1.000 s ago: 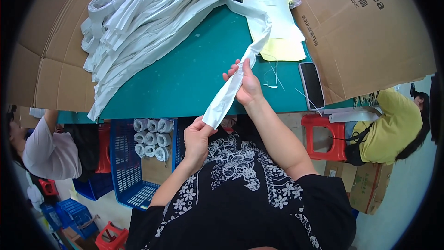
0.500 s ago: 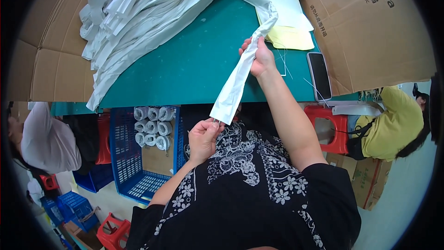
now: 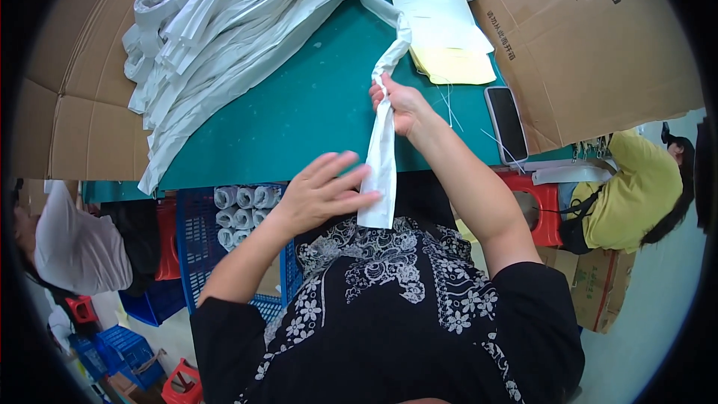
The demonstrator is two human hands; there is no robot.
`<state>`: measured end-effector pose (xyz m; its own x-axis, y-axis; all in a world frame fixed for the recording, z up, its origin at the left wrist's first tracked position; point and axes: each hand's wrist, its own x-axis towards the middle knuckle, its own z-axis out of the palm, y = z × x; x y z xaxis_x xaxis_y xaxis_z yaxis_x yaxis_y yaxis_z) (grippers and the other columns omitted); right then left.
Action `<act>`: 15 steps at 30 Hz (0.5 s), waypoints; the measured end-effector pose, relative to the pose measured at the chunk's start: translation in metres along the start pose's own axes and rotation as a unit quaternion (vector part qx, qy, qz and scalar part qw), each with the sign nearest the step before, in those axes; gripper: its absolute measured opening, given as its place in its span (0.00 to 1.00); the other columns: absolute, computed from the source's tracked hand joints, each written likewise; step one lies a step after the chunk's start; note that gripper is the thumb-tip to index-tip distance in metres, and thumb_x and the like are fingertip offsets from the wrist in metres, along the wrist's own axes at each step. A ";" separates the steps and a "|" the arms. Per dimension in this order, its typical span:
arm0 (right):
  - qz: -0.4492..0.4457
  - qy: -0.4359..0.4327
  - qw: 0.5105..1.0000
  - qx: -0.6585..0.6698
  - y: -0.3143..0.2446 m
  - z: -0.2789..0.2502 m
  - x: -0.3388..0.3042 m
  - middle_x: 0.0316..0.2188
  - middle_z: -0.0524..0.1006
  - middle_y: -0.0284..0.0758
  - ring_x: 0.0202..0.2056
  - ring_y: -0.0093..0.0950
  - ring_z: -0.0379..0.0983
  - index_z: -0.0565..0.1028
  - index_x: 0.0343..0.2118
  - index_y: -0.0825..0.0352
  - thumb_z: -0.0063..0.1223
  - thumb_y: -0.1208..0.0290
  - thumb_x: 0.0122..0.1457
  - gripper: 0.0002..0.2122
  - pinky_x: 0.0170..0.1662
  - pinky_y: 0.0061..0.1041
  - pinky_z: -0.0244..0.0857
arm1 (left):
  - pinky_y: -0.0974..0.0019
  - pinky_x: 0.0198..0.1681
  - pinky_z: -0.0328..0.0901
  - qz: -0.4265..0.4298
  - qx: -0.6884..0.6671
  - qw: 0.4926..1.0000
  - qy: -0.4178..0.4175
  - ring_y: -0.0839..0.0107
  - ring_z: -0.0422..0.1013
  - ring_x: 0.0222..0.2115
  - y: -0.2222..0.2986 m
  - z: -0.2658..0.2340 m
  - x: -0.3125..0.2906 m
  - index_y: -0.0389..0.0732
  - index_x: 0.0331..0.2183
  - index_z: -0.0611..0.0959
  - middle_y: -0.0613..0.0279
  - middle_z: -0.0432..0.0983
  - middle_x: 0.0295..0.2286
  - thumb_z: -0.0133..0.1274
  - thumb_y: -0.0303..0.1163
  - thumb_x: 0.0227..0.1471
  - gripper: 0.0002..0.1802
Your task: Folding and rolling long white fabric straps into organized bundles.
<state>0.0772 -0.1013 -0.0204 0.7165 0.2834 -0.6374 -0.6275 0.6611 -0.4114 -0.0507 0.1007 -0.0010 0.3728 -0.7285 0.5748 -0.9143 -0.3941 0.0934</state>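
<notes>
A long white strip (image 3: 382, 157), crumpled like thin plastic or film, hangs from my right hand (image 3: 402, 105), whose fingers are wrapped round it partway up. Its flat lower end drops past the table's front edge, before my shirt. Beyond the right hand it twists on toward the papers at the back. My left hand (image 3: 321, 191) is open, fingers spread and a little blurred, with the fingertips at the strip's lower part; whether they touch it I cannot tell. A heap of similar white strips (image 3: 224, 52) covers the table's back left.
White and yellow sheets (image 3: 452, 63) lie on the green table (image 3: 284, 112), near thin white ties (image 3: 450, 105) and a phone (image 3: 507, 126). Cardboard (image 3: 576, 52) walls the sides. Below stands a blue crate (image 3: 196, 254) with rolled white strips (image 3: 243, 217). People sit left and right.
My left hand has let go of the strip's lower end, where small metal prongs showed, and its fingers have spread. My right hand has shifted left and a little nearer with the strip.
</notes>
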 end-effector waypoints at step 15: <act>0.029 -0.161 0.975 -0.152 -0.001 -0.045 -0.032 0.46 0.69 0.42 0.45 0.36 0.69 0.61 0.50 0.64 0.39 0.69 0.62 0.14 0.46 0.38 0.66 | 0.69 0.31 0.67 -0.227 -0.359 0.899 -0.110 0.68 0.75 0.28 0.009 0.030 0.025 0.37 0.35 0.78 0.62 0.78 0.29 0.54 0.31 0.46 0.12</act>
<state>0.0413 -0.1423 -0.0287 0.7050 0.5492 -0.4487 -0.6960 0.4144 -0.5864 -0.0451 0.0619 -0.0102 0.6827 -0.7089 0.1774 -0.4976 -0.2732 0.8233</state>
